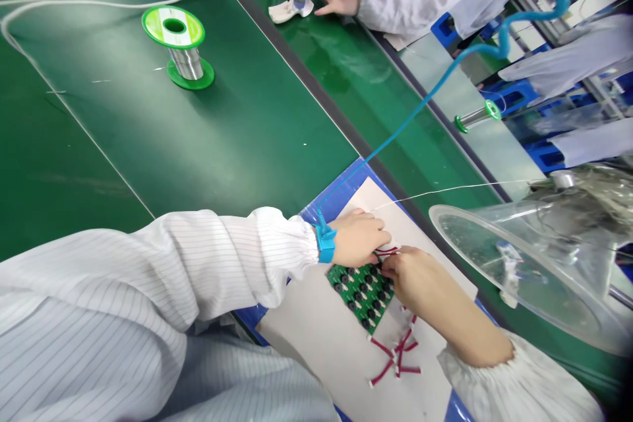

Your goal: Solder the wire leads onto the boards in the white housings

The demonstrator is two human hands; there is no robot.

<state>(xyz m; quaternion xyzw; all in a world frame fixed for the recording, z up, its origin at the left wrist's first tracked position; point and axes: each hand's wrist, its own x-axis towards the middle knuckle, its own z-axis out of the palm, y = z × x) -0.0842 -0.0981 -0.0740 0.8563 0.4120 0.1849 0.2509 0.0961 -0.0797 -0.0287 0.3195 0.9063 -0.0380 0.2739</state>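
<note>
A solder spool [178, 46] stands on the green surface [123, 145] in the upper left of the frame. At lower centre, the left hand [359, 237] has its fingers narrowed, pinched on a red wire [388, 251] at the top edge of the circuit board [363, 290], which lies on a grey mat [316, 336]. The right hand [420, 280] meets it there with curled fingers; whether they grip cannot be told. Loose red wires [398, 353] lie just below the board, so the wiring looks partly done. A clear hood [519, 270] sits at the right.
</note>
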